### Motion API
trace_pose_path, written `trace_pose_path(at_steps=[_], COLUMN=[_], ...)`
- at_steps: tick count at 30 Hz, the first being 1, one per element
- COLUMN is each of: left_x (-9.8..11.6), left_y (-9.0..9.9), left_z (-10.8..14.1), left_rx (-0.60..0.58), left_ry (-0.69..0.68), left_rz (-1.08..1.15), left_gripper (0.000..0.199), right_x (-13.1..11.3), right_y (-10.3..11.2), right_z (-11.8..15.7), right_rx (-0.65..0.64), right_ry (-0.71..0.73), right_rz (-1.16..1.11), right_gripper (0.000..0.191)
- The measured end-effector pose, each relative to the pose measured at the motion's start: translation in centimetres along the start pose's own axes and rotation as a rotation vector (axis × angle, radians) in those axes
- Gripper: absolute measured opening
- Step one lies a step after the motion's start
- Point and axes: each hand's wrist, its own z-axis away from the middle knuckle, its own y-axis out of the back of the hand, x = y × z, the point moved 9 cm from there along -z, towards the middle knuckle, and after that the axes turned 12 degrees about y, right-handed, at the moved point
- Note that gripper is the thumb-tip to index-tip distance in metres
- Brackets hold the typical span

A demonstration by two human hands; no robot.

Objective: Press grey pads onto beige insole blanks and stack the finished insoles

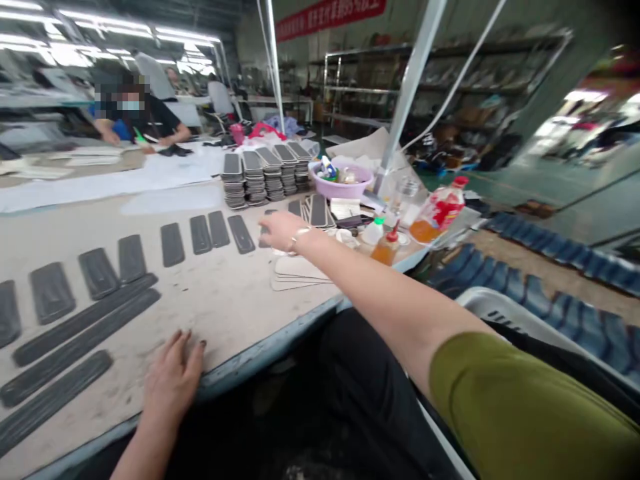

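Observation:
My left hand rests on the table near its front edge, fingers laid on the surface and holding nothing. Stretched across to the far side, my right hand has its bent fingers closed on a dark oblong piece, which they partly cover. This piece is at the right end of a row of similar dark pieces with rounded corners, among them one just left of it. Longer dark strips lie at the left. Several pale flat pieces are stacked below my right wrist.
Stacks of dark-topped pieces stand at the back, beside a purple basin. A red-capped squeeze bottle and a larger bottle of amber liquid stand at the right. A metal post rises there. Across the tables, a masked person works.

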Motion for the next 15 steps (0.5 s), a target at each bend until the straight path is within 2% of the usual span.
trace_pose_path(at_steps=[1, 3, 4, 7, 9, 12, 15], left_x=[0.1, 0.8, 1.1, 1.7, 1.5, 0.0, -3.5], left_y=[0.5, 0.7, 0.8, 1.1, 1.9, 4.7, 9.3], left_z=[0.0, 0.4, 0.7, 1.4, 1.4, 1.3, 1.6], left_rx=[0.024, 0.046, 0.055, 0.032, 0.022, 0.055, 0.15], left_ry=[0.007, -0.006, -0.014, -0.041, -0.067, -0.07, -0.03], left_rz=[0.027, 0.079, 0.102, 0.16, 0.214, 0.245, 0.155], left_gripper=[0.05, 0.048, 0.047, 0.04, 0.036, 0.031, 0.027], right_x=[-1.5, -1.6, -0.2, 5.8, 9.8, 13.4, 15.6], right_y=[-0.6, -1.9, -2.5, -5.0, -6.9, -9.2, -9.9], right_z=[0.1, 2.4, 4.1, 7.6, 7.5, 5.6, 3.8], right_rx=[-0.038, -0.09, -0.093, -0.031, 0.069, 0.203, 0.155], right_ry=[0.114, 0.272, 0.269, 0.289, 0.323, 0.478, 0.469], right_rz=[0.047, 0.174, 0.228, 0.299, 0.322, 0.297, 0.227], right_gripper=[0.041, 0.045, 0.055, 0.061, 0.071, 0.082, 0.082])
